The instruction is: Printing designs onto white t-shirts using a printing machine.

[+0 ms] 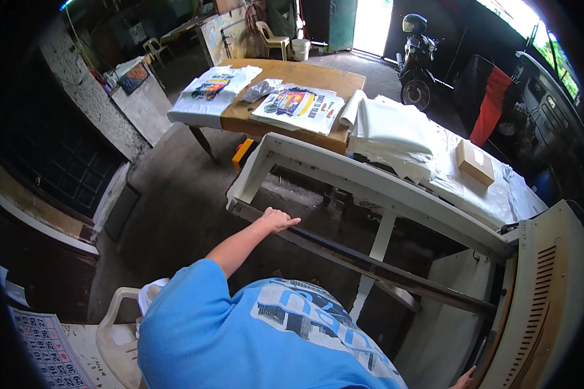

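A long, pale metal machine frame [383, 188] with an open middle stands in front of me. My left hand [280, 220] is closed over the left end of its dark near rail [370, 261], thumb pointing right. My left arm stretches out from a blue printed shirt. At the lower right edge, only a small part of my right hand [464, 378] shows. It is beside a thin metal bar [481, 352] along a cream vented housing [535, 305]. The picture's edge hides most of its fingers, so its grip is unclear.
Beyond the frame, a brown table [318, 79] holds printed white sheets [297, 109]. White sheeting [396, 133] and a cardboard box [475, 163] lie to the right. A plastic chair [118, 330] is close at left. A motorcycle [416, 68] stands far back near a bright doorway.
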`<state>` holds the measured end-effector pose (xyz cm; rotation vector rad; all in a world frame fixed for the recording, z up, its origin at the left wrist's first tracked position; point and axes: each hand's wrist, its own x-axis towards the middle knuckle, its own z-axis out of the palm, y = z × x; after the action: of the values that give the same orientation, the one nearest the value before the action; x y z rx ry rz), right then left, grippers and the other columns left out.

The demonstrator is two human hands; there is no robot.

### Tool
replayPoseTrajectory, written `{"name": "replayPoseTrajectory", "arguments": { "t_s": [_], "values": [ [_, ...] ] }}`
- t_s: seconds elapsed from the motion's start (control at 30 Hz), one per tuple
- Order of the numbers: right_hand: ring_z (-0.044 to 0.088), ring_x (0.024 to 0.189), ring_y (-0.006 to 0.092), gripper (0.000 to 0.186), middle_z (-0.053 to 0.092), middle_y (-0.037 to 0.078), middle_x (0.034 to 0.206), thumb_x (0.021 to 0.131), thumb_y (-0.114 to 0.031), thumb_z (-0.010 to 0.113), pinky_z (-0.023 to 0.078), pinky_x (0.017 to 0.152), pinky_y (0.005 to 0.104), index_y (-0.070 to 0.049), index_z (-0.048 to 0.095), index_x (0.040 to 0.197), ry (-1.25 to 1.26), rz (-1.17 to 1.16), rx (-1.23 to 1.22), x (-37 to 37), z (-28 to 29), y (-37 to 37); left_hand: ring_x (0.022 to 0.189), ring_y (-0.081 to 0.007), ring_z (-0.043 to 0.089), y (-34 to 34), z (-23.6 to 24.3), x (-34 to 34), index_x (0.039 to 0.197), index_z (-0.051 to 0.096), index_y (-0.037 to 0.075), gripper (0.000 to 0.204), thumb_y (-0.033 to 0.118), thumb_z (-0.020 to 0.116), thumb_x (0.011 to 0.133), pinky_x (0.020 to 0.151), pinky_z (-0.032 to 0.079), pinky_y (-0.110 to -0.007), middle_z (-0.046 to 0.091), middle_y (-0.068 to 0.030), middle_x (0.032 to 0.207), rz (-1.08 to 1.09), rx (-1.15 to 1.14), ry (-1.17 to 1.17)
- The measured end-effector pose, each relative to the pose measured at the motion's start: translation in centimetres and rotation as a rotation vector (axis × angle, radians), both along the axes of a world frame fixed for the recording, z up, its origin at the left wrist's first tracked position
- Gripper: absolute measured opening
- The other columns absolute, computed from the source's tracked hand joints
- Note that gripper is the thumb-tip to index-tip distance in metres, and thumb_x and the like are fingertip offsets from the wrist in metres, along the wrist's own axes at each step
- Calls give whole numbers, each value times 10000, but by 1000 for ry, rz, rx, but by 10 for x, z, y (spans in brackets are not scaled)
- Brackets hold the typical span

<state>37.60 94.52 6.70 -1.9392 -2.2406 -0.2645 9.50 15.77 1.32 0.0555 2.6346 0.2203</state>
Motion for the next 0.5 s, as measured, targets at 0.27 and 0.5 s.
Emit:
{"name": "replayPoseTrajectory", "arguments": {
  "t_s": [0.27,0.5],
  "values": [
    [257,1296,336,750,327,132,1384,809,-662,317,91,1009,644,-133,350,1340,170,-134,-220,-11,-11,26,997,-241,574,3,-2,0,1009,658,165,686,648,191,868,857,322,-376,647,-100,977,59,-39,-16],
    [66,1363,346,790,135,144,1475,830,-655,278,22,998,667,-130,185,1412,226,-116,-318,-8,-5,15,1053,-252,545,4,-3,0,1071,632,169,654,627,207,879,882,303,-385,627,-114,1039,89,-55,-36]
  ]
}}
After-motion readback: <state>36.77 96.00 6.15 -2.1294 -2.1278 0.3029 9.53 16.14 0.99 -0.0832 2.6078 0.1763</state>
